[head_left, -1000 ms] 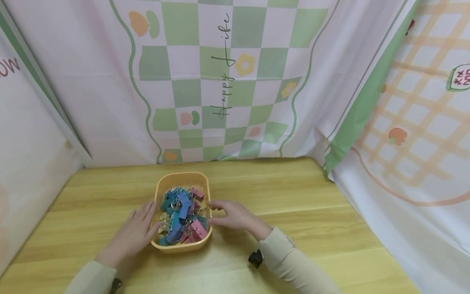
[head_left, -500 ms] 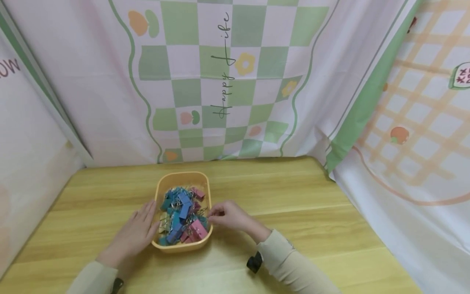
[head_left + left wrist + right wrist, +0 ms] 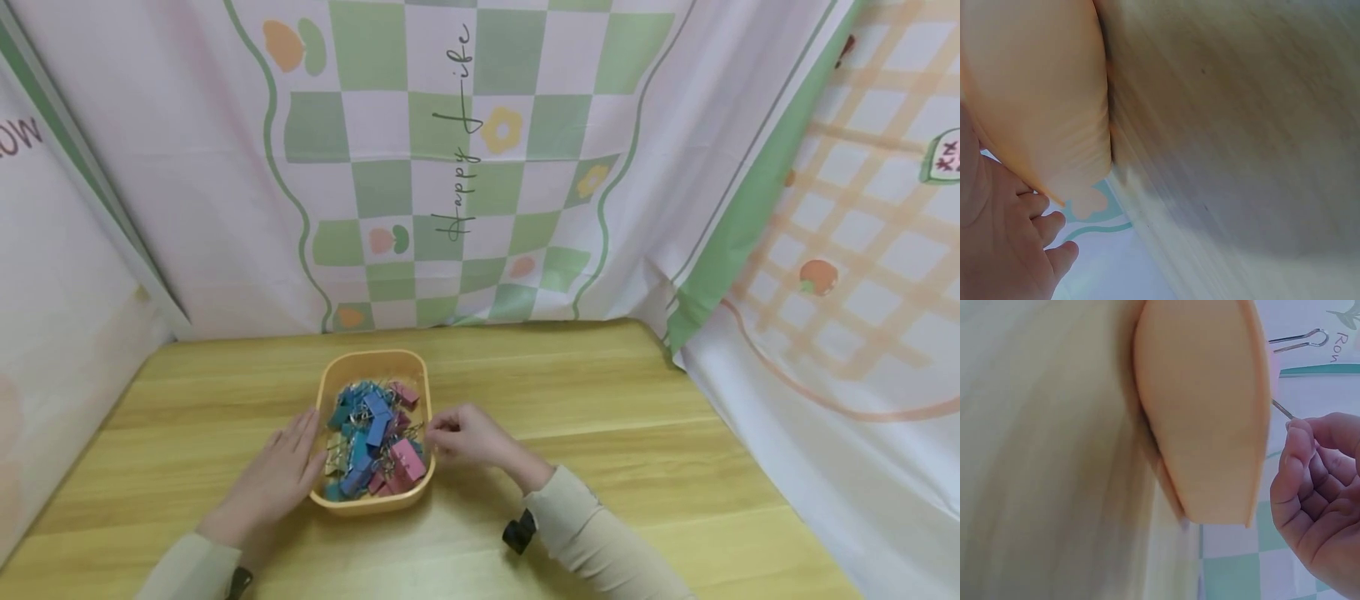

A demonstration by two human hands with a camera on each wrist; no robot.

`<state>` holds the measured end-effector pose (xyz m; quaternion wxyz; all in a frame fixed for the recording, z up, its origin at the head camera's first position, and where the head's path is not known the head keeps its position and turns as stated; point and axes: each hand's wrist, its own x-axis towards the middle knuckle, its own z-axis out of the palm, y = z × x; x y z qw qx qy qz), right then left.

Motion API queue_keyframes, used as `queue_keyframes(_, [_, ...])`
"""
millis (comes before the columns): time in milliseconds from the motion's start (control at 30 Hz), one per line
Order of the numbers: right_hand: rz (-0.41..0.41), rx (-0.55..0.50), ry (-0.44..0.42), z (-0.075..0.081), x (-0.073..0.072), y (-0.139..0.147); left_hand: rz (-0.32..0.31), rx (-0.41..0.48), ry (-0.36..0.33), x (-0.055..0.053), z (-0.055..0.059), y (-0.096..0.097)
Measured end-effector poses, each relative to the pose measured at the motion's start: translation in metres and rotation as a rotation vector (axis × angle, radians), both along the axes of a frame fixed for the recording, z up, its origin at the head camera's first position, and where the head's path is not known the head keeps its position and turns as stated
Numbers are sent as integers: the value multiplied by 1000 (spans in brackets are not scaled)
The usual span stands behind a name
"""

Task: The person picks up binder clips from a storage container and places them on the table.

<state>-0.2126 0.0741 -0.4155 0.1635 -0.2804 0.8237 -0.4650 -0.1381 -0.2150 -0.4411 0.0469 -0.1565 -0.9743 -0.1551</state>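
A yellow-orange plastic basket [image 3: 375, 506] stands on the table, filled with a heap of binder clips [image 3: 377, 417] in blue, teal, pink and pale yellow. Along its left rim rests my left hand [image 3: 273, 475], fingers extended; the left wrist view shows the same hand [image 3: 1007, 228] against the basket's outer wall [image 3: 1041, 81]. At the right rim my right hand [image 3: 472, 437] has its fingers curled. In the right wrist view, its thumb and forefinger pinch the metal wire handle [image 3: 1282, 409] of a binder clip, whose body is mostly hidden by the basket wall [image 3: 1204, 412].
The wooden table [image 3: 585, 400] extends on both sides of the basket. White curtains with a green check print [image 3: 442, 167] hang behind it, and more cloth hangs left and right. A black strap piece [image 3: 519, 532] sits at the right cuff.
My right thumb and fingers have closed together at the basket's right rim. The pink clip near it has shifted slightly. My left hand stays in place.
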Motion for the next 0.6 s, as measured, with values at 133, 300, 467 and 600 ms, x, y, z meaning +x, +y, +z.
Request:
queue_keyframes(133, [1, -31, 7, 7, -4, 1, -1, 3, -2, 0, 0, 0])
queue_keyframes(300, [-27, -75, -22, 16, -12, 5, -3, 4, -1, 1, 0, 0])
queue_keyframes(467, [-75, -111, -25, 33, -20, 11, -1, 1, -2, 1, 1, 1])
queue_keyframes(600, [-133, -156, -47, 41, -29, 16, -2, -1, -11, 2, 2, 1])
